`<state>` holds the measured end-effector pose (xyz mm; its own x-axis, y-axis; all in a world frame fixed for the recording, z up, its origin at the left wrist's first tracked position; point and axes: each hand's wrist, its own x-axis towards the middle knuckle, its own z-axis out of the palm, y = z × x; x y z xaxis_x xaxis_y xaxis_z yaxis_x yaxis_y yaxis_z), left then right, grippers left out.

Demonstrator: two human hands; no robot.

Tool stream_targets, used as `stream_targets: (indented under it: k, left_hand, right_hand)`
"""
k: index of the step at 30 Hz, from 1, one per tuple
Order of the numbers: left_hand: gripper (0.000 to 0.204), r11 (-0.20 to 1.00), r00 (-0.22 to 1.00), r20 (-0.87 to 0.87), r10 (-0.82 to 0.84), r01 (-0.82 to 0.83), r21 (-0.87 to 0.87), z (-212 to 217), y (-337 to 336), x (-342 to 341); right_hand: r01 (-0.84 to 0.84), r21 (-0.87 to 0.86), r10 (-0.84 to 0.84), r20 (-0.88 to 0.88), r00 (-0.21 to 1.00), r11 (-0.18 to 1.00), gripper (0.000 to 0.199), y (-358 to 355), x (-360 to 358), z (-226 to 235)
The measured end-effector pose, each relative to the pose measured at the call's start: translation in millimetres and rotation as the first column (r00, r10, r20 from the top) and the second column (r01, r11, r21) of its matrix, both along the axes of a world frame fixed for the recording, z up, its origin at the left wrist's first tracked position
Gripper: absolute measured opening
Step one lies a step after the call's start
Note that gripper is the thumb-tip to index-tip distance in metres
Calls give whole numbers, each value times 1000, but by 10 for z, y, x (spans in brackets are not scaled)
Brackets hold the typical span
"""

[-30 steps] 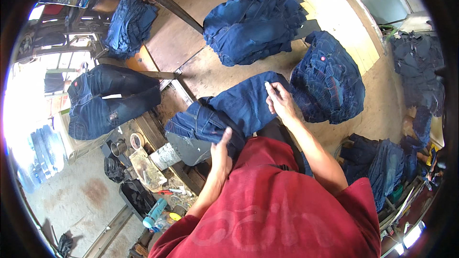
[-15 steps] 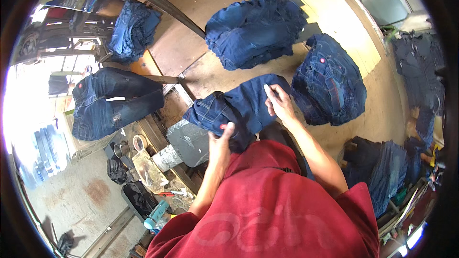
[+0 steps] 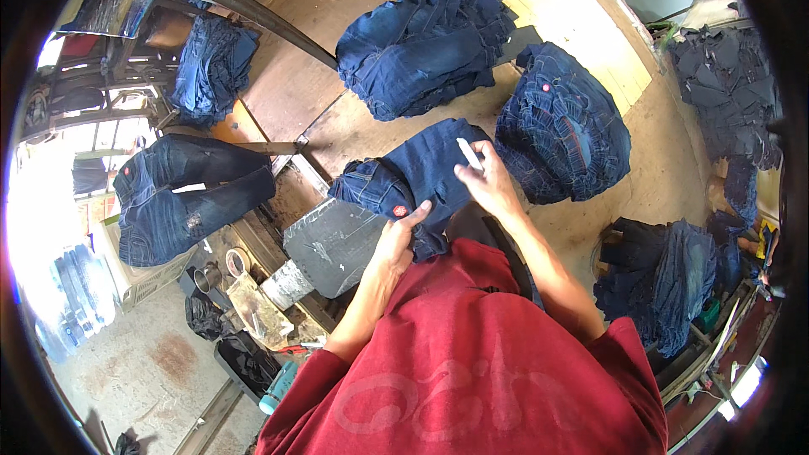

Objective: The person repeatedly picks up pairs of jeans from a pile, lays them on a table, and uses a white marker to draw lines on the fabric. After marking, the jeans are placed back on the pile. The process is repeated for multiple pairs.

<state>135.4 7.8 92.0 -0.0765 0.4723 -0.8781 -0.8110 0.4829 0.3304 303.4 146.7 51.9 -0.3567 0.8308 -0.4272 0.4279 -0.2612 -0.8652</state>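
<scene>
A folded pair of dark blue jeans [image 3: 436, 162] lies in front of me, with a round red tag near its waist. My left hand [image 3: 396, 243] grips the near edge of this denim, thumb on top beside the tag and the other fingers mostly hidden. Above the right part of the jeans, my right hand [image 3: 493, 188] pinches a short white stick [image 3: 468, 154] that looks like chalk; its upper end points away from me. Right of that hand sits a bundle of gathered jeans [image 3: 566, 126], also with a red tag.
Another denim pile [image 3: 421, 50] lies farther back. Worn jeans [image 3: 190, 194] drape over a support at left, near a slanting metal bar [image 3: 253, 13]. A dark padded board [image 3: 333, 244] and a tape roll [image 3: 238, 263] are left of me. Dark cloth [image 3: 725, 88] is heaped at far right.
The view has shifted slightly. My left thumb has moved rightward over the denim past the red tag. My right hand has turned, showing more of the white stick. More of another person shows at top left.
</scene>
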Motion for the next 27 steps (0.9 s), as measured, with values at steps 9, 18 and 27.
stream_targets:
  k: [9,18,27]
  left_hand:
    - [52,984,990,-140,33,-8,179,21,-311,-139]
    - [43,839,919,-10,-394,364,403,-242,-79,-349]
    - [33,724,751,-280,-598,656,214,-65,-109,-539]
  right_hand:
    - [-208,37,181,361,915,978,76,-188,-125,239]
    - [-233,510,67,324,944,828,15,-537,328,902]
    - [-468,551,182,493,851,691,18,-1086,-123,1068]
